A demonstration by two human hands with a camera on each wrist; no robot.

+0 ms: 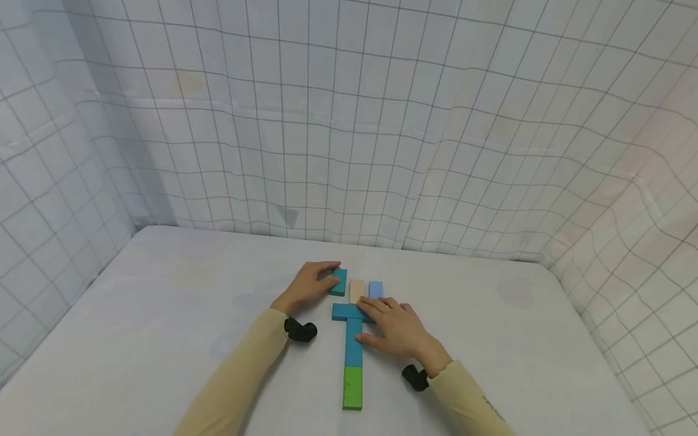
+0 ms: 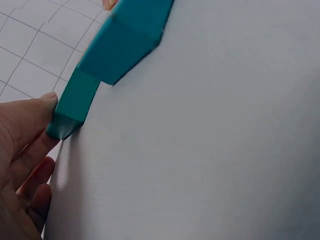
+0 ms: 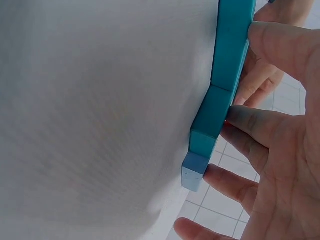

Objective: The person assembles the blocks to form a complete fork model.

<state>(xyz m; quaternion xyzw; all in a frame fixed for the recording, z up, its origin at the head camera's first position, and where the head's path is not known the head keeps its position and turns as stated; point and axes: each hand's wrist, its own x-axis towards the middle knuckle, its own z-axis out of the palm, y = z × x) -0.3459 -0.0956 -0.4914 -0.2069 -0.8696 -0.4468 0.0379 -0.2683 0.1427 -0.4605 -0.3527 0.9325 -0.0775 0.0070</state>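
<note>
My left hand (image 1: 308, 286) pinches a teal block (image 1: 339, 283) between thumb and fingers, at the far left of a group of flat blocks. That teal block (image 2: 77, 97) shows close to the table in the left wrist view. My right hand (image 1: 398, 330) lies over the right end of a blue crosswise block (image 1: 342, 312), fingers extended. Its thumb touches the blue lengthwise block (image 1: 353, 346) below the crosspiece. A beige block (image 1: 356, 291) stands beyond the crosspiece, partly behind the right fingertips. To its right is a light blue block (image 1: 376, 288), near the right fingers.
A green block (image 1: 353, 388) continues the lengthwise row toward me. All blocks lie on a white table (image 1: 188, 342). White grid-patterned cloth (image 1: 357, 122) hangs behind the table and along both sides.
</note>
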